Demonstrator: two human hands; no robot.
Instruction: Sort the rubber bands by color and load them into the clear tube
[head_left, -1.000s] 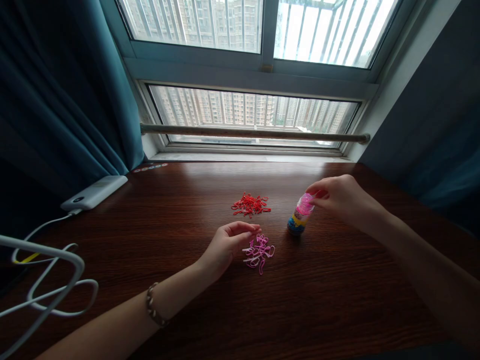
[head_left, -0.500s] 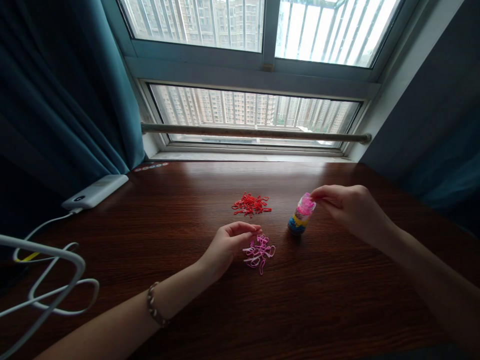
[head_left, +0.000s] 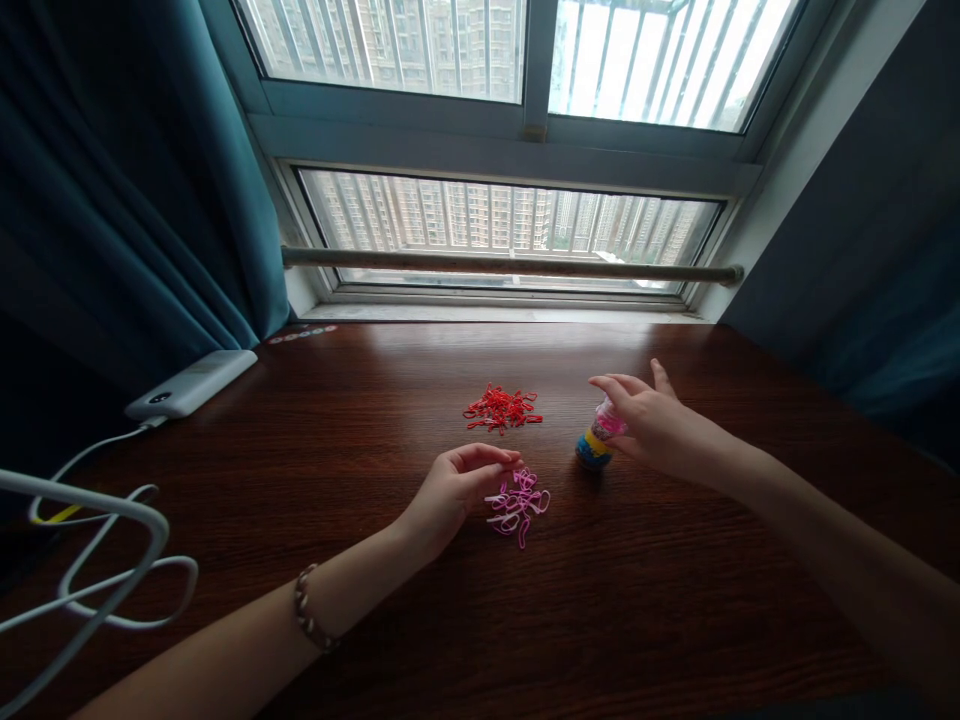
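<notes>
The left hand [head_left: 457, 490] is by the near pile of pink clips [head_left: 517, 508]. Its thumb and first finger are pressed together at the tips, and I cannot tell if a small thing is between them. The right hand [head_left: 652, 425] is at the top of the bottle [head_left: 596, 447], with its fingers spread and partly covering it. I cannot tell how hard they touch. The bottle stands on the tabletop [head_left: 375, 400], to the right of the 2 piles, with blue low down, yellow above and pink near the top. The red clips [head_left: 501, 408] lie farther back, behind the pink ones.
</notes>
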